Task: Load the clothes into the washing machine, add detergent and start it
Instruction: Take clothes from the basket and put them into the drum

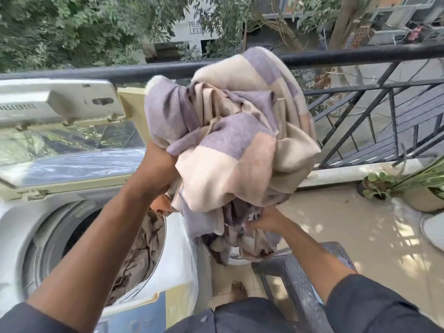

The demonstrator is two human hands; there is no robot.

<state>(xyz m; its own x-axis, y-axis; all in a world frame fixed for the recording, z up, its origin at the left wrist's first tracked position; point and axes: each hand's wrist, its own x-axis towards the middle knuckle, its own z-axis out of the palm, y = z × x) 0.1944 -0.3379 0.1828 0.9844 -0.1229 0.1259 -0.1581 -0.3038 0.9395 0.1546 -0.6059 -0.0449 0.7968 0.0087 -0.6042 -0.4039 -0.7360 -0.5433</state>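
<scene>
Brown clothes point(141, 255) are already piled in the open washing machine point(31, 236) drum, just below the left hand point(156, 171), with the lid point(60, 150) propped up behind. That hand is curled into the side of a bunched lilac-and-cream blanket point(230, 131), which is gripped from underneath by the right hand point(264, 218). A grey plastic chair point(298, 282) is seen below that right hand.

One head-worn view, looking down and forward, close over the washing machine point(48, 236) toward the railing point(360, 56).
</scene>
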